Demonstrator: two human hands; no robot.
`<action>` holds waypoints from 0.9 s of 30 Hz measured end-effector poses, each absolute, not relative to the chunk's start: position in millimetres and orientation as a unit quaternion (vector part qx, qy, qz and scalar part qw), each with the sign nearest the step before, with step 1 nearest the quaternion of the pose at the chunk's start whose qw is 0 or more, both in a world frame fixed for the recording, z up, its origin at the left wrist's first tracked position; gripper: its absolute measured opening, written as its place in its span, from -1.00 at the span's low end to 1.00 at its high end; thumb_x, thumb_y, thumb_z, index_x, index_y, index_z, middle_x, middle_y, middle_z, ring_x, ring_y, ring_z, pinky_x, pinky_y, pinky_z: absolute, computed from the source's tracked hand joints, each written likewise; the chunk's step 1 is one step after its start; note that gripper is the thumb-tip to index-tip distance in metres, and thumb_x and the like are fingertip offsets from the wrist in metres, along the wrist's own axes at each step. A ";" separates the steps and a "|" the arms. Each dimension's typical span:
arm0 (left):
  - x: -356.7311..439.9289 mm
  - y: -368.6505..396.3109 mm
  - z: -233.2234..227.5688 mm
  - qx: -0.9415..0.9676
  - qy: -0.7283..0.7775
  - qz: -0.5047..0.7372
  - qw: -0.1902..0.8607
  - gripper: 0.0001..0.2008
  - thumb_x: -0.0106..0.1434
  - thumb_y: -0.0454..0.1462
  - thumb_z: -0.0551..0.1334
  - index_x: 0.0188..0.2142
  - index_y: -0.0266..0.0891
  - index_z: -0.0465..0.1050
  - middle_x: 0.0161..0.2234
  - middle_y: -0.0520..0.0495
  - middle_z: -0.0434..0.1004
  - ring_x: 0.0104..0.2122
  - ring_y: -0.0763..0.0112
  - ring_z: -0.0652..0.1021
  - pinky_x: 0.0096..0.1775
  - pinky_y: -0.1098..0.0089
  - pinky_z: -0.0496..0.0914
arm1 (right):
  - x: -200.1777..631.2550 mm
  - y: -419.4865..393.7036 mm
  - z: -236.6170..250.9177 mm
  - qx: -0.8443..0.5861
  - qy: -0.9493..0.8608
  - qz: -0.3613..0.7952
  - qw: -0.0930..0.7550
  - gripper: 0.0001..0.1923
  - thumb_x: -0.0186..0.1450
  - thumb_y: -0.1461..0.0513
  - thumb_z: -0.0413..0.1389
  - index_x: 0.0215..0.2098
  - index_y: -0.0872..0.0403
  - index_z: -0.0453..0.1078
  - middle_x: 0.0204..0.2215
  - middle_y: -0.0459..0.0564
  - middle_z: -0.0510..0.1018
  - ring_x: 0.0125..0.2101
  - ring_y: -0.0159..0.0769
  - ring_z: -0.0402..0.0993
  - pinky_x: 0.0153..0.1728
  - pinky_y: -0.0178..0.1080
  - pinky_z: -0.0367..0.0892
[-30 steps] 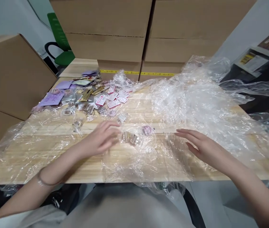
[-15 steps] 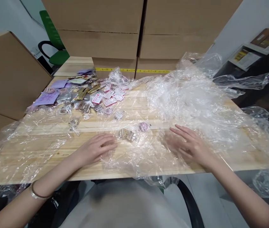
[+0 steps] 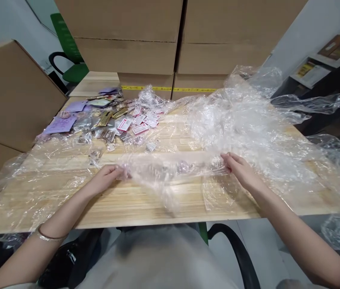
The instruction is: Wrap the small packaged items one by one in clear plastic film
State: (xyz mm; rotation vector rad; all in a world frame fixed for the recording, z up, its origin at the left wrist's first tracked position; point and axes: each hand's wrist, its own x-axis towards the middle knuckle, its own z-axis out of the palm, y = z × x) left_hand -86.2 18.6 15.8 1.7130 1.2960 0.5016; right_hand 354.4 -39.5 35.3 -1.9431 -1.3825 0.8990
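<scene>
Both hands — left hand (image 3: 105,178), right hand (image 3: 242,170) — have lifted the plastic sheet (image 3: 173,168).

One view only: a camera worn on the person's head, looking forward and steeply down across a wooden table (image 3: 146,200). The near table edge runs across the lower third of the frame; below it, at bottom centre, the person's lap fills the frame. The forearms enter from the lower left and lower right corners, with the left hand (image 3: 105,178) and right hand (image 3: 240,170) close to the lens near frame centre. Stacked boxes (image 3: 128,36) close off the upper frame. Straight edges bow toward the borders, indicating a wide lens. No second view overlaps this one.
</scene>
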 end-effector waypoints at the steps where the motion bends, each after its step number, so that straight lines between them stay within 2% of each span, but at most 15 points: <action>1: -85.0 20.6 13.7 0.672 0.557 0.226 0.432 -0.52 0.22 0.12 0.15 -0.49 -0.22 0.52 -0.48 -0.07 0.57 -0.35 0.19 0.57 -0.22 0.28 0.48 | 352.8 -35.8 34.3 -0.748 -0.503 0.339 0.268 -0.51 0.37 -0.10 -0.03 -0.60 -0.02 0.11 -0.68 -0.12 0.31 -0.63 -0.32 0.25 -0.47 -0.22 0.28; 3: -84.9 23.9 10.6 0.634 0.599 0.271 0.407 -0.58 0.18 0.10 0.21 -0.43 -0.22 0.48 -0.47 -0.03 0.55 -0.38 0.25 0.55 -0.27 0.33 0.45 | 353.4 -31.3 31.1 -0.766 -0.500 0.337 0.223 -0.50 0.37 -0.08 -0.04 -0.62 -0.02 0.08 -0.74 -0.14 0.27 -0.67 -0.35 0.20 -0.48 -0.23 0.23; 5: -89.0 24.8 9.2 0.596 0.601 0.300 0.440 -0.62 0.19 0.06 0.22 -0.22 -0.19 0.46 -0.35 -0.04 0.60 -0.31 0.25 0.58 -0.24 0.32 0.46 | 357.7 -29.9 27.2 -0.776 -0.512 0.311 0.197 -0.52 0.37 -0.05 -0.06 -0.62 -0.02 0.09 -0.75 -0.13 0.30 -0.67 -0.33 0.24 -0.47 -0.22 0.22; 8: -98.1 19.7 10.7 0.606 0.514 0.268 0.544 -0.47 0.21 0.04 0.21 0.12 -0.08 0.32 0.00 -0.16 0.57 -0.05 0.15 0.58 -0.06 0.21 0.46 | 364.1 -30.2 23.9 -0.773 -0.534 0.294 0.176 -0.62 0.35 -0.01 -0.04 -0.53 0.01 0.24 -0.67 -0.08 0.43 -0.61 -0.27 0.36 -0.47 -0.21 0.23; 10: -98.6 14.3 13.7 0.652 0.475 0.226 0.546 -0.31 0.16 0.03 0.28 0.24 -0.03 0.20 0.16 -0.19 0.45 0.11 0.10 0.49 0.04 0.17 0.42 | 363.2 -30.1 24.3 -0.758 -0.543 0.314 0.179 -0.68 0.31 -0.03 0.03 -0.34 0.04 0.39 -0.52 -0.01 0.55 -0.54 -0.24 0.44 -0.48 -0.21 0.26; 11: -95.9 12.0 15.5 0.668 0.479 0.221 0.525 -0.26 0.13 0.01 0.33 0.26 -0.03 0.18 0.18 -0.20 0.42 0.14 0.09 0.47 0.06 0.18 0.41 | 360.7 -29.5 24.8 -0.751 -0.546 0.322 0.186 -0.65 0.28 -0.05 0.08 -0.25 0.05 0.41 -0.45 0.01 0.58 -0.51 -0.23 0.46 -0.48 -0.22 0.27; 13: -86.2 10.0 19.0 0.667 0.514 0.248 0.479 -0.33 0.10 0.00 0.37 0.16 -0.10 0.29 0.06 -0.19 0.52 0.07 0.13 0.51 0.01 0.24 0.42 | 353.0 -27.3 25.7 -0.748 -0.547 0.314 0.207 -0.58 0.23 -0.13 0.14 -0.29 0.04 0.41 -0.46 0.00 0.56 -0.53 -0.24 0.44 -0.50 -0.23 0.25; 15: -76.4 11.4 21.1 0.643 0.556 0.289 0.440 -0.61 0.16 0.03 0.31 -0.18 -0.19 0.45 -0.26 -0.08 0.60 -0.21 0.25 0.59 -0.17 0.35 0.45 | 345.3 -24.5 25.5 -0.746 -0.552 0.285 0.238 -0.52 0.23 -0.19 0.12 -0.51 0.02 0.29 -0.62 -0.09 0.43 -0.61 -0.31 0.33 -0.50 -0.24 0.21; 16: -73.8 12.7 21.4 0.627 0.578 0.303 0.426 -0.64 0.20 0.05 0.27 -0.39 -0.21 0.43 -0.44 -0.02 0.55 -0.38 0.33 0.57 -0.29 0.39 0.43 | 342.9 -23.4 24.9 -0.743 -0.558 0.265 0.257 -0.47 0.25 -0.19 0.10 -0.60 0.01 0.19 -0.68 -0.13 0.33 -0.64 -0.35 0.25 -0.49 -0.24 0.19; 17: -73.3 13.9 21.3 0.609 0.601 0.310 0.415 -0.58 0.22 0.07 0.23 -0.54 -0.20 0.34 -0.58 0.04 0.44 -0.52 0.40 0.50 -0.39 0.42 0.38 | 341.8 -22.5 24.2 -0.739 -0.566 0.242 0.275 -0.44 0.28 -0.18 0.07 -0.64 0.00 0.11 -0.72 -0.16 0.25 -0.66 -0.37 0.19 -0.49 -0.25 0.16; 18: -75.0 14.7 20.7 0.588 0.625 0.311 0.409 -0.53 0.24 0.08 0.20 -0.61 -0.19 0.26 -0.67 0.08 0.33 -0.62 0.44 0.42 -0.47 0.43 0.33 | 342.2 -22.1 23.2 -0.738 -0.573 0.214 0.286 -0.42 0.31 -0.16 0.05 -0.66 0.00 0.05 -0.74 -0.18 0.18 -0.66 -0.38 0.14 -0.49 -0.25 0.13; 20: -83.1 14.2 18.9 0.546 0.670 0.303 0.400 -0.50 0.25 0.10 0.16 -0.64 -0.16 0.20 -0.76 0.12 0.20 -0.73 0.45 0.32 -0.58 0.43 0.24 | 346.1 -22.5 20.9 -0.748 -0.584 0.156 0.273 -0.43 0.34 -0.11 0.02 -0.66 0.00 -0.01 -0.75 -0.18 0.11 -0.67 -0.38 0.07 -0.52 -0.26 0.04; 22: -92.3 10.6 17.6 0.536 0.710 0.276 0.365 -0.51 0.27 0.11 0.12 -0.62 -0.14 0.20 -0.79 0.13 0.18 -0.77 0.41 0.31 -0.63 0.41 0.20 | 350.6 -24.3 17.9 -0.763 -0.592 0.122 0.228 -0.44 0.36 -0.07 -0.01 -0.66 0.01 -0.05 -0.77 -0.18 0.08 -0.67 -0.37 0.04 -0.54 -0.25 -0.01; 25: -97.5 2.5 18.7 0.603 0.726 0.172 0.282 -0.51 0.34 0.06 0.02 -0.62 -0.14 0.17 -0.80 0.09 0.19 -0.75 0.37 0.35 -0.56 0.39 0.23 | 350.8 -28.0 13.6 -0.772 -0.607 0.132 0.133 -0.47 0.38 -0.02 -0.05 -0.66 0.02 0.01 -0.77 -0.14 0.18 -0.68 -0.34 0.12 -0.55 -0.24 0.02; 27: -95.5 -3.2 20.7 0.660 0.718 0.079 0.205 -0.54 0.36 0.00 -0.02 -0.58 -0.15 0.26 -0.76 0.04 0.28 -0.67 0.30 0.43 -0.50 0.38 0.25 | 346.7 -31.5 13.4 -0.780 -0.609 0.130 0.060 -0.49 0.39 -0.01 -0.07 -0.66 0.02 0.13 -0.73 -0.08 0.30 -0.66 -0.30 0.23 -0.56 -0.23 0.06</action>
